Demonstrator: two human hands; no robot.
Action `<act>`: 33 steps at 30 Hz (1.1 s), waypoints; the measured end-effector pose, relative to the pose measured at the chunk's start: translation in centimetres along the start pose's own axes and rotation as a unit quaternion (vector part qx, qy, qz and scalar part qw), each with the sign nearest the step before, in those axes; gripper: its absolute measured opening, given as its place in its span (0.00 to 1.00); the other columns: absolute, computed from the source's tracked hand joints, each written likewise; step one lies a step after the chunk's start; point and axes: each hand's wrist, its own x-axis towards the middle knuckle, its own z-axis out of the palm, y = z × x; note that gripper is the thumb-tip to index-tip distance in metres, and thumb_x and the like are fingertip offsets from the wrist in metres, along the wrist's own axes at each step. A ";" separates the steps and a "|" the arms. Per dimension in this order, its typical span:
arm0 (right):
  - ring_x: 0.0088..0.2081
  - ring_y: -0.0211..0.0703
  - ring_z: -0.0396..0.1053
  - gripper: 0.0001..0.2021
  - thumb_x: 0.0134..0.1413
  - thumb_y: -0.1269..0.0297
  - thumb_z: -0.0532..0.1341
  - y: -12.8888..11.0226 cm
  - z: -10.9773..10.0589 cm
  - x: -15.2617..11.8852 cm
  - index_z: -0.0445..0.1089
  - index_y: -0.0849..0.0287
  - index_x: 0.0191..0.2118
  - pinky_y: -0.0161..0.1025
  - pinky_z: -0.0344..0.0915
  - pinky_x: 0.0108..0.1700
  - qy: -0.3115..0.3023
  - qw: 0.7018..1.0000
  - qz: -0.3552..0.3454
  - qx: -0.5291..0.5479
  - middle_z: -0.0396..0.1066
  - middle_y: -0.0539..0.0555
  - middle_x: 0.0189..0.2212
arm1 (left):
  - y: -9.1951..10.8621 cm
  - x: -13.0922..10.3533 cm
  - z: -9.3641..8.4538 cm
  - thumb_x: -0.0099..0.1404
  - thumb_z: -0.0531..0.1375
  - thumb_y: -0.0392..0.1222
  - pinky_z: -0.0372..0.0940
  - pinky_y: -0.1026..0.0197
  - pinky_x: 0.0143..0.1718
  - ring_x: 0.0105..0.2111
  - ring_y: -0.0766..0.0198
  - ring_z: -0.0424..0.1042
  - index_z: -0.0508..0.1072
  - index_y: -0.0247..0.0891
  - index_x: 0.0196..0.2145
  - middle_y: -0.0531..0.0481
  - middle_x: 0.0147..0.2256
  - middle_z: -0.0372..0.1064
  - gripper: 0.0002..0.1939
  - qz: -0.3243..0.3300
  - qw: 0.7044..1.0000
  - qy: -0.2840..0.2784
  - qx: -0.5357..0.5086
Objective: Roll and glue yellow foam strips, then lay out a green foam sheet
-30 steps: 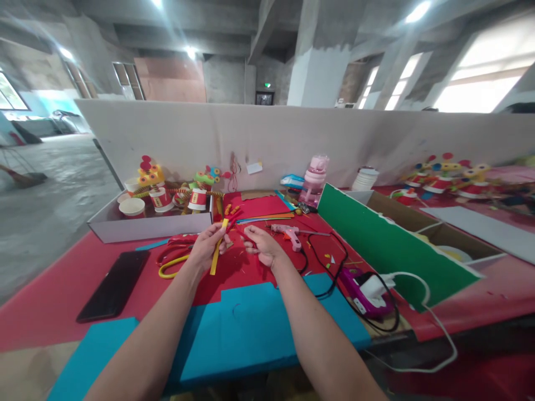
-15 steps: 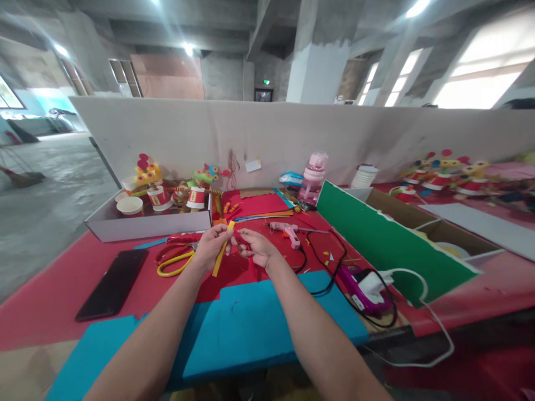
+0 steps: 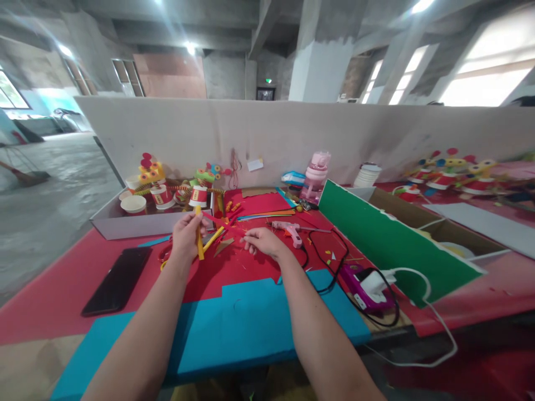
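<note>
My left hand (image 3: pixel 188 234) is closed on a yellow paper strip (image 3: pixel 200 249), which stands nearly upright between thumb and fingers. From the top of that hand a red paper strip (image 3: pixel 221 223) runs slantwise to my right hand (image 3: pixel 261 243), whose fingers pinch its other end. Whether the two strips are joined at the left fingertips I cannot make out. Under the red strip lie another yellow strip (image 3: pixel 214 238) and a brown scrap (image 3: pixel 224 246). Red-handled pliers and yellow-handled scissors are mostly hidden behind my left hand.
A pink glue gun (image 3: pixel 288 227) with a black cord lies right of my hands. The phone (image 3: pixel 117 281) is at left, a blue foam sheet (image 3: pixel 267 328) in front. Paper-cup figures fill a box (image 3: pixel 125 225); a green-sided box (image 3: pixel 388 239) and purple power strip (image 3: pixel 365 292) stand right.
My hands have moved apart, the left one leftward with the yellow strip. The red strip now stretches between them, and the second yellow strip and brown scrap have come into view.
</note>
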 end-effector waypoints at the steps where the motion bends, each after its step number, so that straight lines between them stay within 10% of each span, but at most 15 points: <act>1: 0.18 0.34 0.64 0.09 0.53 0.62 0.59 0.3 -0.6 0.1 0.69 0.61 0.27 0.31 0.61 0.22 0.042 0.999 0.012 -0.026 0.69 0.49 0.18 | 0.3 0.4 -0.5 0.49 0.67 0.42 0.55 0.70 0.16 0.15 0.75 0.58 0.66 0.36 0.26 0.56 0.20 0.67 0.13 0.008 1.000 0.019 -0.010; 5: 0.27 0.42 0.70 0.16 0.57 0.55 0.56 0.4 -2.5 0.0 0.71 0.59 0.24 0.38 0.65 0.32 0.259 0.948 0.006 -0.183 0.72 0.54 0.22 | 0.7 0.9 -1.4 0.49 0.67 0.41 0.54 0.72 0.16 0.15 0.76 0.57 0.65 0.36 0.26 0.57 0.20 0.66 0.14 0.002 0.999 0.037 -0.039; 10: 0.60 0.56 0.56 0.13 0.52 0.63 0.61 -0.8 -1.4 -0.5 0.73 0.54 0.45 0.53 0.51 0.59 0.374 0.856 -0.128 -0.333 0.62 0.60 0.57 | -0.6 -0.5 0.4 0.51 0.67 0.42 0.54 0.71 0.15 0.14 0.75 0.59 0.66 0.35 0.26 0.55 0.20 0.67 0.13 -0.052 0.997 -0.051 -0.019; 19: 0.43 0.42 0.71 0.11 0.57 0.60 0.55 -1.3 3.1 0.4 0.68 0.55 0.43 0.39 0.65 0.46 0.173 0.966 -0.181 -0.060 0.74 0.54 0.41 | -3.4 -2.9 3.4 0.51 0.67 0.48 0.55 0.69 0.15 0.13 0.73 0.61 0.68 0.35 0.29 0.53 0.20 0.69 0.16 -0.074 0.989 -0.109 0.061; 33: 0.20 0.33 0.61 0.09 0.49 0.56 0.60 -0.7 1.6 0.4 0.67 0.57 0.31 0.31 0.59 0.24 0.176 0.973 -0.146 -0.019 0.66 0.47 0.22 | -3.8 -3.0 3.4 0.54 0.64 0.55 0.54 0.68 0.12 0.10 0.70 0.60 0.66 0.38 0.33 0.56 0.17 0.68 0.19 -0.077 0.979 -0.137 0.128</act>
